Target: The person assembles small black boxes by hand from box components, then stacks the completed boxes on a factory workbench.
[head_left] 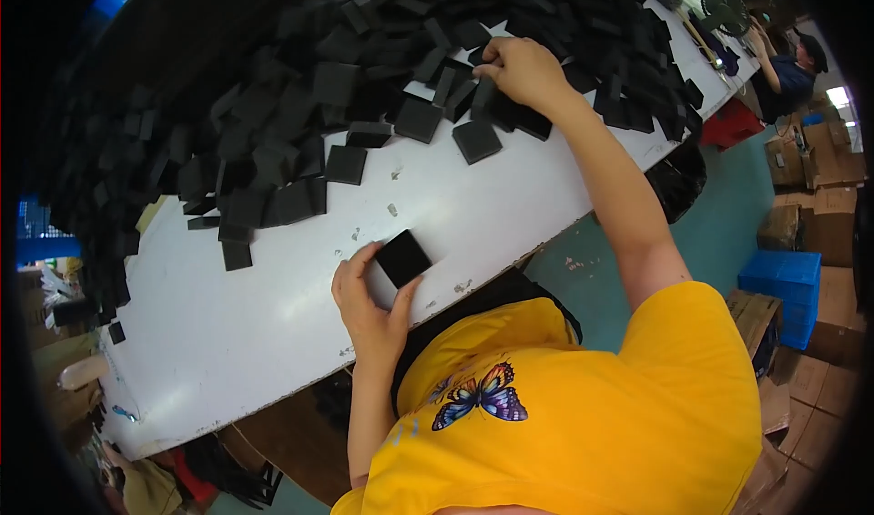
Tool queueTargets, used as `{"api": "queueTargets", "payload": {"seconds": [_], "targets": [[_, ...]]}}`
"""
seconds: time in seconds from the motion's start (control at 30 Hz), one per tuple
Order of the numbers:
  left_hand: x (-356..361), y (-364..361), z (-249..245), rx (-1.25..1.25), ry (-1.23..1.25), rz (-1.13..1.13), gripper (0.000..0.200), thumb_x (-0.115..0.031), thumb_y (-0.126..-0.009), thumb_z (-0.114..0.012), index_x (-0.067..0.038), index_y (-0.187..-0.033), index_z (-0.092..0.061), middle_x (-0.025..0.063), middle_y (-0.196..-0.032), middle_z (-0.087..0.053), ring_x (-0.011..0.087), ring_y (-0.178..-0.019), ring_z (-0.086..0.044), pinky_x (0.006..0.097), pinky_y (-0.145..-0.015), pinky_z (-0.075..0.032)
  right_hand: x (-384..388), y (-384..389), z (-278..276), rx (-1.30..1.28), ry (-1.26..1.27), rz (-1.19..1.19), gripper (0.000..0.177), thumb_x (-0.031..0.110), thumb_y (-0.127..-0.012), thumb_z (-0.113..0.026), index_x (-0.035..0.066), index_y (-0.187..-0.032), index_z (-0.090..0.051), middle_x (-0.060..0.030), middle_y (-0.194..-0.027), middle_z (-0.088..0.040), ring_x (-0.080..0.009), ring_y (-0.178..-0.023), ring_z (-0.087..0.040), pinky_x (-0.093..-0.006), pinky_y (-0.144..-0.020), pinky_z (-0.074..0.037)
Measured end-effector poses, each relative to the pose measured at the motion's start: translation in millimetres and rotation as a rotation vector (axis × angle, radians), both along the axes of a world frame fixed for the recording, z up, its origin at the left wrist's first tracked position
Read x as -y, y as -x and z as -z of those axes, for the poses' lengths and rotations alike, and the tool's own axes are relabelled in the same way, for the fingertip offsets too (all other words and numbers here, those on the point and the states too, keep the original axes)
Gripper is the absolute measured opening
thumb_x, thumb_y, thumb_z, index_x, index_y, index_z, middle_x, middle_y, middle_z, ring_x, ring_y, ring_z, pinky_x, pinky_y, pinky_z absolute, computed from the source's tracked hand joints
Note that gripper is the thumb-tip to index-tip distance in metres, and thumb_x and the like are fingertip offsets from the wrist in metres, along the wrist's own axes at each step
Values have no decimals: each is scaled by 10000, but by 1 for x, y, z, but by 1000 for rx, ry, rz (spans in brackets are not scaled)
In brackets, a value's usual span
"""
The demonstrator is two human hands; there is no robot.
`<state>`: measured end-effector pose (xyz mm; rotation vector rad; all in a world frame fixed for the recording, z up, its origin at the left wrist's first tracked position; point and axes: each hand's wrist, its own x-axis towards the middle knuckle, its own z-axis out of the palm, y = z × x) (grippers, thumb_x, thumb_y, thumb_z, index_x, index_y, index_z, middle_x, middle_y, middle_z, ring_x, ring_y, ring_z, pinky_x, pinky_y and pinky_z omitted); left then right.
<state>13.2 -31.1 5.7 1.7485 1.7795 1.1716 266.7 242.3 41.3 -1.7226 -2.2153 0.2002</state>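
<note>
My left hand (pixel 371 310) is curled round a black square block (pixel 402 259) near the front edge of the white table, fingers on one side and thumb at its lower corner. Farther off, my right hand (pixel 528 73) reaches into the pile of black blocks (pixel 337 82). Its fingers are bent and pinched over a dark block there, most of which the hand and its neighbours hide. A single black block (pixel 476 141) lies just below that wrist, at the pile's near edge. The blocks look matt and lie at many angles.
The pile spreads over the back and left of the white table (pixel 246 333). A person (pixel 787 78) is at the far right end, near a small round fan (pixel 725 10). Blue crates (pixel 781 287) and cardboard boxes (pixel 810 378) stand on the floor at right.
</note>
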Motion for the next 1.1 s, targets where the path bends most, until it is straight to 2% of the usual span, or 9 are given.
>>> {"api": "queueTargets", "payload": {"seconds": [0.07,0.23,0.27,0.33,0.43,0.63,0.73,0.93,1.1], "targets": [[-1,-1,0,79,1,-20,767,-121,-737,-873,-39,-1395,-487,114,-1271,-660,329,-1234,-521,423,-1097,-341,-4,-10,-5,-38,-10,-77,251,200,-859,-699,64,-1070,-707,-151,-990,-735,-365,-943,-685,-466,-821,-527],[-3,2,0,-33,0,5,863,-154,-744,-874,-45,-1465,-413,106,-1306,-668,301,-1246,-554,428,-1116,-316,43,-14,-43,-553,-121,19,166,112,-895,-635,55,-1045,-677,-31,-833,-693,-150,-787,-658,-305,-733,-514],[-4,2,0,-45,-13,7,880,-133,-728,-882,-47,-1469,-415,112,-1302,-670,297,-1243,-559,409,-1107,-332,58,-7,-49,-986,47,-100,137,129,-952,-626,56,-1052,-683,42,-837,-640,-40,-795,-572,-212,-680,-461],[-4,4,-1,-63,-38,14,922,-131,-706,-894,-50,-1483,-404,106,-1287,-681,291,-1230,-565,383,-1084,-345,95,27,-49,-1145,301,-251,179,185,-1000,-614,59,-1102,-690,50,-905,-649,-13,-815,-555,-186,-651,-430],[-6,4,-2,-58,-19,12,939,-148,-713,-891,-50,-1498,-386,95,-1283,-683,283,-1221,-566,390,-1081,-343,127,67,-24,-1097,771,-278,238,241,-1014,-622,58,-1141,-705,39,-992,-661,-33,-872,-582,-199,-713,-467],[-4,3,-4,-47,-7,16,953,-179,-746,-864,-60,-1526,-330,83,-1243,-683,294,-1161,-586,499,-1131,-296,132,104,9,-584,582,-343,189,171,-991,-640,2,-1010,-723,-77,-933,-716,-114,-886,-637,-279,-770,-497],[-4,3,-4,-21,23,4,952,-164,-731,-872,-73,-1524,-352,79,-1221,-686,281,-1156,-591,498,-1125,-308,147,111,16,-546,316,-479,208,210,-950,-654,18,-899,-713,-124,-834,-684,-320,-776,-647,-368,-707,-519],[-7,2,-9,-27,-13,26,781,-79,-671,-853,-114,-1400,-574,85,-1182,-696,289,-1156,-593,413,-1028,-380,188,108,1,-338,-37,-451,88,137,-904,-670,71,-952,-704,-79,-893,-646,-305,-846,-614,-414,-698,-492],[-3,5,-11,-92,34,67,751,-116,-708,-788,-174,-1425,-571,75,-1295,-625,280,-1205,-563,533,-1090,-342,202,113,19,-320,-228,-428,180,81,-906,-634,26,-1075,-667,-120,-1047,-639,-341,-1003,-592,-443,-890,-444]]}}
